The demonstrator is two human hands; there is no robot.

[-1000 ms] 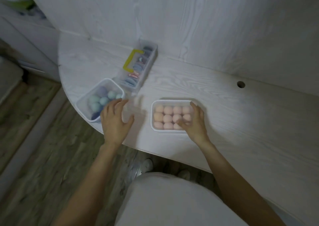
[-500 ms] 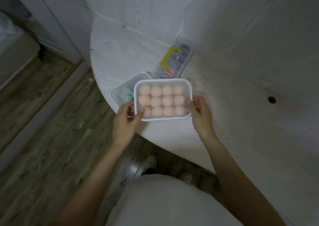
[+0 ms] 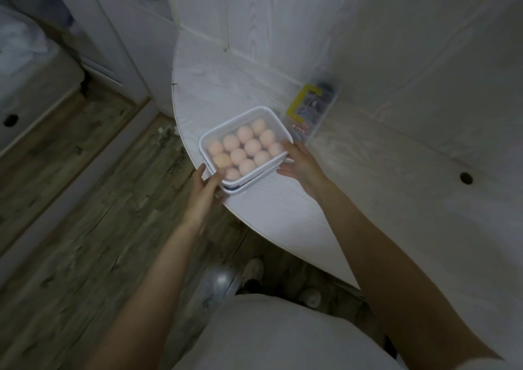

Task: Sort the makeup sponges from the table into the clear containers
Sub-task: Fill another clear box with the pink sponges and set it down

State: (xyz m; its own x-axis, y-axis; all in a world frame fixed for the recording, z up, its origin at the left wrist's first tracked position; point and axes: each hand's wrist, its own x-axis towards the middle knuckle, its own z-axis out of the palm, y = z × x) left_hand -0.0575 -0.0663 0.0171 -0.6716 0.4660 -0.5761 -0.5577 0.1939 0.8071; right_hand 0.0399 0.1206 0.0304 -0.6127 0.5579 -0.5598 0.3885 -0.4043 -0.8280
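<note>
1. The clear container of peach makeup sponges [image 3: 245,146] sits on top of a second clear container [image 3: 240,187], of which only the near rim shows below it. The stack stands at the rounded near-left edge of the white desk [image 3: 368,171].
2. The left hand [image 3: 202,197] holds the stack's near-left corner; its grip has fingers curled against the wall with the thumb up by the rim. The blur hides exactly how tight the hold is.
3. The right hand [image 3: 300,163] holds the right side of the top container, fingers over the rim and thumb lower on the side wall, so its grip pinches that wall.
4. The sponges fill the top container in close rows; no loose sponge shows on the desk, so the sorting looks nearly done and this reads as stacking.
5. Risk: the top container looks slightly skewed over the lower rim. If it is let go before it seats, it could tip and spill the sponges.
6. Risk: the stack is very close to the desk's edge. A push toward the left could slide it off onto the wooden floor [image 3: 85,214].
7. A narrow clear organiser with a yellow handle [image 3: 311,109] lies just beyond the stack by the wall; a shove away from the person could knock it.
</note>
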